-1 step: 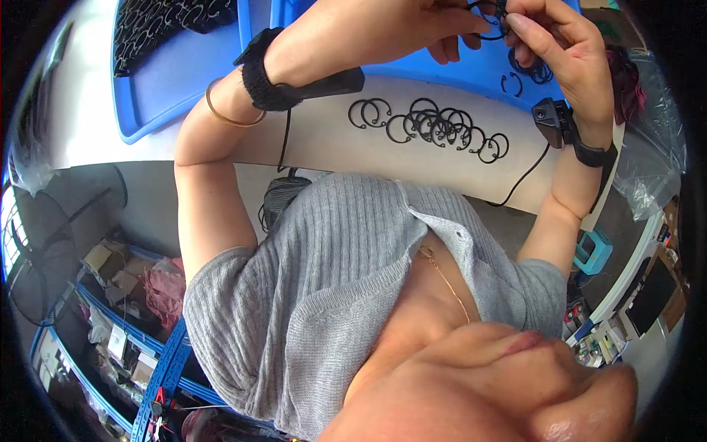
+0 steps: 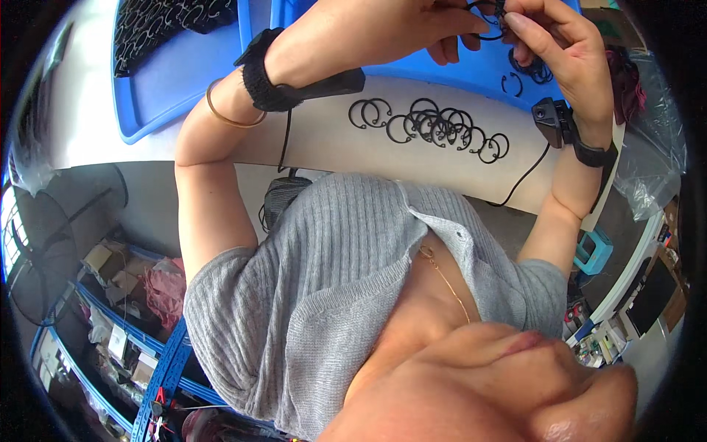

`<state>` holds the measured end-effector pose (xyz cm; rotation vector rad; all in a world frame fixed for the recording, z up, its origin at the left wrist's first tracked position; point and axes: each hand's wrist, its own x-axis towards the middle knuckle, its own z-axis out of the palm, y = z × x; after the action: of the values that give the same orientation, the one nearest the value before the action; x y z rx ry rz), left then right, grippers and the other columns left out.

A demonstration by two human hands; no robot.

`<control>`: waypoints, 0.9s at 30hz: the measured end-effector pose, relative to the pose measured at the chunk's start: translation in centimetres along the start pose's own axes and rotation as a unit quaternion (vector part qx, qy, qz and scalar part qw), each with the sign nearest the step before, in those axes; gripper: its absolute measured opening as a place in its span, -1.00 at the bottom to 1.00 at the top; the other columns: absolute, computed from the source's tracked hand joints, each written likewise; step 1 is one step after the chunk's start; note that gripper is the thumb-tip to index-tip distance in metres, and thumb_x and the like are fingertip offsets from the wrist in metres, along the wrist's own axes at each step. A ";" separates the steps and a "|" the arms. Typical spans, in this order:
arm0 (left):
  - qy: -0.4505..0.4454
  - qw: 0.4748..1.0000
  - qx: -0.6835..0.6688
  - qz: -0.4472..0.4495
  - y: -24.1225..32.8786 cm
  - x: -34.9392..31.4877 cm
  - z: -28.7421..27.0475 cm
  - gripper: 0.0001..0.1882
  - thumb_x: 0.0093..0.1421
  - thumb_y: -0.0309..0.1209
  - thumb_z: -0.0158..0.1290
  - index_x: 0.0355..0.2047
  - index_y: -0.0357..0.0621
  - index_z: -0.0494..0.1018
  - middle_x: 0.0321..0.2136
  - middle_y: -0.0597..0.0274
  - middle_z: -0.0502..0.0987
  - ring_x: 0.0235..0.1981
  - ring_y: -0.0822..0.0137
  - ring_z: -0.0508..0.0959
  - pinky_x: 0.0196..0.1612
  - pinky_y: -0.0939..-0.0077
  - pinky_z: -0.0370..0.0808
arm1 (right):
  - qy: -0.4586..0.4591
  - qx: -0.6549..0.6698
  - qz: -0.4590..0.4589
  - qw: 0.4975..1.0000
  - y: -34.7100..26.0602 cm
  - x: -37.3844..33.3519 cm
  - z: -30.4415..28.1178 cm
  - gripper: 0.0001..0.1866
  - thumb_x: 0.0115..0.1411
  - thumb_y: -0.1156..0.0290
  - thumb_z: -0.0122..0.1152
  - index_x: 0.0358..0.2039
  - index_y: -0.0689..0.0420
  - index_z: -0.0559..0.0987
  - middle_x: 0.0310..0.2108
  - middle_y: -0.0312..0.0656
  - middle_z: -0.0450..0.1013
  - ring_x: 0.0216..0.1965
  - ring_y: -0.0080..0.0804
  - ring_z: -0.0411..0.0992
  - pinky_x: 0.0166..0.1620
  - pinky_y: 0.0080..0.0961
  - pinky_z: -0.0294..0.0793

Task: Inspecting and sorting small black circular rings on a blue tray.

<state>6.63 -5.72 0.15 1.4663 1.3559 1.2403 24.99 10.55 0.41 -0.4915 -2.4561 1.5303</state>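
At the top edge, my left hand [image 2: 423,29] and my right hand [image 2: 571,51] come together over a blue tray [image 2: 434,79]. Between them is a black snap ring [image 2: 492,37]; the left thumb and fingers pinch its near side. Closed fingers of my right hand grip the ring's right end, beside a dark bit that I cannot make out. Below the right fingers, more black rings [image 2: 541,74] lie in the tray, with a single open ring [image 2: 511,85] apart from them. A loose, overlapping row of black snap rings [image 2: 442,125] rests on the white tabletop [image 2: 317,140].
Another blue tray [image 2: 158,99] at the far left holds many black rings [image 2: 169,26] in rows. Strapped wrist devices [image 2: 549,118] trail black cables across the table edge. Clear plastic sheeting [image 2: 648,162] hangs at right. Blue shelving [image 2: 166,361] with boxes stands at lower left.
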 end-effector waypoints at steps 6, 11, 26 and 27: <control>0.032 0.996 0.078 0.018 0.8 -0.8 0.8 -0.84 0.33 -0.60 0.11 -0.15 -0.41 0.37 -0.47 0.04 0.66 -0.51 0.40 0.67 -0.46 0.55 0.59 | -0.010 -0.005 0.050 0.999 -1.5 0.1 0.5 -0.88 0.34 0.45 0.24 -0.23 0.25 0.55 -0.48 -0.32 0.52 -0.53 -0.69 0.44 -0.45 -0.69 0.46; 0.017 0.997 0.069 0.022 0.5 -0.4 0.3 -0.85 0.31 -0.62 0.10 -0.19 -0.41 0.36 -0.50 0.00 0.66 -0.53 0.35 0.68 -0.49 0.53 0.59 | -0.014 0.010 0.014 1.000 0.1 0.2 0.2 -0.89 0.33 0.45 0.24 -0.24 0.23 0.53 -0.47 -0.33 0.51 -0.54 -0.71 0.40 -0.47 -0.70 0.40; 0.012 0.989 0.147 0.032 0.8 -0.5 0.4 -0.71 0.16 -0.64 0.24 -0.20 -0.34 0.35 -0.52 -0.01 0.61 -0.52 0.16 0.66 -0.47 0.44 0.52 | -0.039 0.052 -0.019 0.998 0.8 0.2 0.5 -0.88 0.34 0.45 0.28 -0.25 0.21 0.53 -0.43 -0.34 0.51 -0.47 -0.71 0.40 -0.39 -0.71 0.41; 0.016 0.984 0.169 0.049 0.6 -0.6 0.6 -0.68 0.13 -0.64 0.26 -0.20 -0.32 0.35 -0.52 -0.02 0.60 -0.51 0.13 0.66 -0.45 0.42 0.52 | -0.054 0.039 -0.032 0.997 0.7 0.3 0.4 -0.89 0.34 0.46 0.27 -0.25 0.22 0.54 -0.43 -0.34 0.52 -0.46 -0.71 0.40 -0.39 -0.71 0.42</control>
<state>7.35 -6.36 0.54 1.7698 1.5918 1.1368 24.73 10.65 -0.39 -0.3218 -2.4537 1.6587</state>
